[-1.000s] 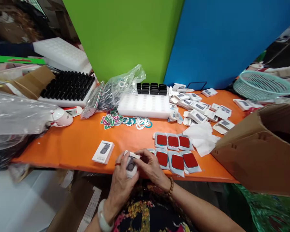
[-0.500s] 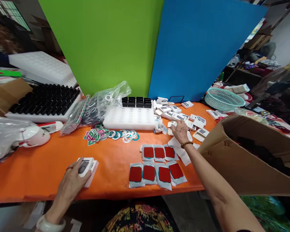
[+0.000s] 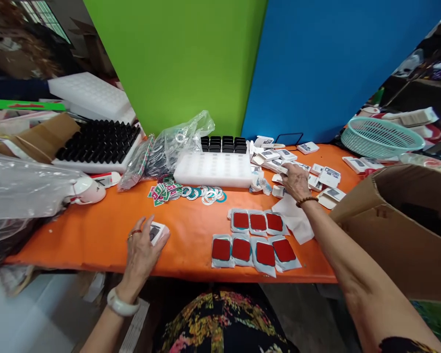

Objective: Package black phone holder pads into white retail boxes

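Observation:
My left hand is at the near left of the table, its fingers and thumb around a small white box with a dark picture on top. The hand covers part of that box. Farther off to the right, my right hand reaches into a heap of small white boxes. Its fingers close on a white box there, mostly hidden by the hand. Several dark red square pads on pale wrappers lie in two rows between my hands. White paper sheets lie under my right forearm.
A large cardboard box stands at the right, with a light blue basket behind. A white foam tray, a clear plastic bag, cards and rings lie mid-table. Black pieces fill a tray at left.
The whole view has shifted, so the table sits higher and farther right. My left hand has moved slightly with its fingers more raised around the box. My right hand stays at the heap.

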The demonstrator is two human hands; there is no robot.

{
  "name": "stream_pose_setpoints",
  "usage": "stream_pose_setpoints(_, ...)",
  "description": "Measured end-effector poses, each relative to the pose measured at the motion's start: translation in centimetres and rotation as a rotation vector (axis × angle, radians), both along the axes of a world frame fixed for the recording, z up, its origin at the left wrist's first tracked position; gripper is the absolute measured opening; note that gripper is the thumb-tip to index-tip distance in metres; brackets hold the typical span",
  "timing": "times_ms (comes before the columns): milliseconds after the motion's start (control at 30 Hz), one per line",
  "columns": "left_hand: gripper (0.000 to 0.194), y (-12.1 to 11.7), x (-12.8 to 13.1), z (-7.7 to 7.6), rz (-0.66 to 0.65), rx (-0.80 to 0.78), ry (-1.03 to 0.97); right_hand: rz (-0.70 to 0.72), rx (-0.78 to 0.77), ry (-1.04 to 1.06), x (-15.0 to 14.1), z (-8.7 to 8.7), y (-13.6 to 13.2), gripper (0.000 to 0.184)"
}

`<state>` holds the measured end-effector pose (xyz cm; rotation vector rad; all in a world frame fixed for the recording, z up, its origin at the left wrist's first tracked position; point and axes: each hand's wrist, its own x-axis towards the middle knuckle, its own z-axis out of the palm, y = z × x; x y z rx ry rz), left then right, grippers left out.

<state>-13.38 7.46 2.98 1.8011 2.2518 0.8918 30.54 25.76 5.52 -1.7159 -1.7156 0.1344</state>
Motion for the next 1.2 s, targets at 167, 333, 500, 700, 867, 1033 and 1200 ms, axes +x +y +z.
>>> stream_pose_setpoints(167,0.063,-1.9,6.4,1.4,-0.138,-0.333,-1.162,0.45,0.147,0.041,-10.3,1.0,-8.7,0.03)
stream_pose_setpoints(333,0.051,-3.6,10.4,1.0,-0.188,-0.625,-2.03,1.032,0.106,-0.049,-18.5,-0.8,-17.9,0.029)
stream_pose_setpoints(500,0.032,-4.6,8.9,-0.3,0.013,-0.523,-2.241,1.255,-0.104,0.114,-18.1,-0.2,-19.5,0.067)
stream_pose_setpoints(700,0.03,-5.8,7.3,-1.4,-0.004,-0.544,-2.204,1.277,-0.258,0.249,-17.4,0.6,-18.7,0.024)
stream_pose_setpoints(867,0.054,-6.7,6.9,-1.3,-0.058,-0.442,-1.999,0.904,-0.244,0.068,-16.1,-1.6,-16.8,0.029)
stream_pose_setpoints(1033,0.048,-7.3,6.8,-1.7,0.034,-0.422,-1.984,0.831,-0.359,-0.274,-15.3,-2.9,-15.9,0.04)
stream_pose_setpoints(1200,0.042,-7.3,7.5,-2.4,0.02,-0.552,-2.027,0.78,-0.51,-0.398,-16.8,-2.3,-15.1,0.035)
